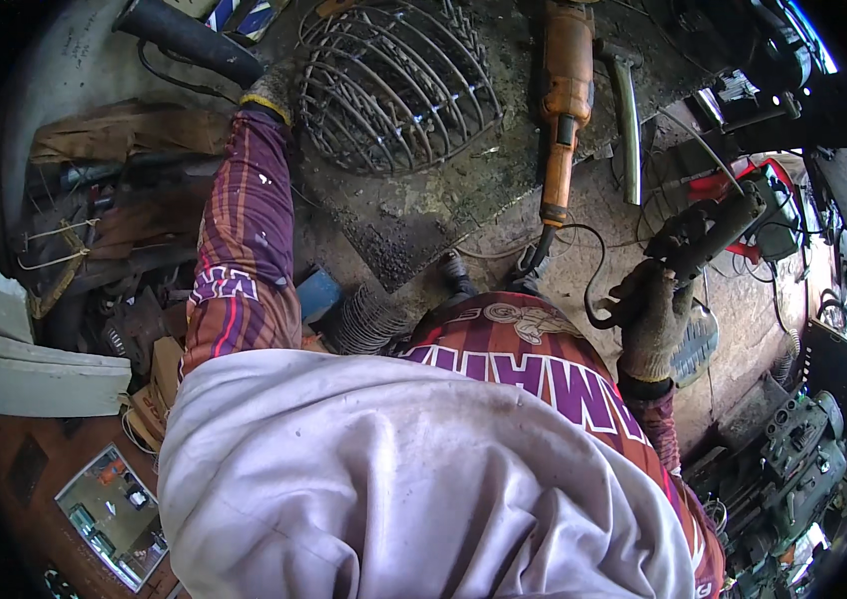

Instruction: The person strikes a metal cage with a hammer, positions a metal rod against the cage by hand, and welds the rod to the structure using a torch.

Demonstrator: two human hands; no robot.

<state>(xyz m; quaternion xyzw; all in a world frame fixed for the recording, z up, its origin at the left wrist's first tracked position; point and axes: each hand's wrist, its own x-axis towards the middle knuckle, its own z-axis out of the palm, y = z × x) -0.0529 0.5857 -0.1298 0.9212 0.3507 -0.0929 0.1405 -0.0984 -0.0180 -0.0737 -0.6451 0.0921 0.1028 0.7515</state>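
At 3 o'clock, the right hand (651,324), in one of two grimy grey gloves, grips one dark cylindrical handle (725,232). At 1 lies one long orange power tool (567,95). At 12 sits one domed cage of dark, curved, crossing metal bars (398,95); beside it, at 11, the left hand (278,84) is partly hidden, its grip unclear.

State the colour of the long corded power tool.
The long corded power tool is mainly orange, clearest in the head view.
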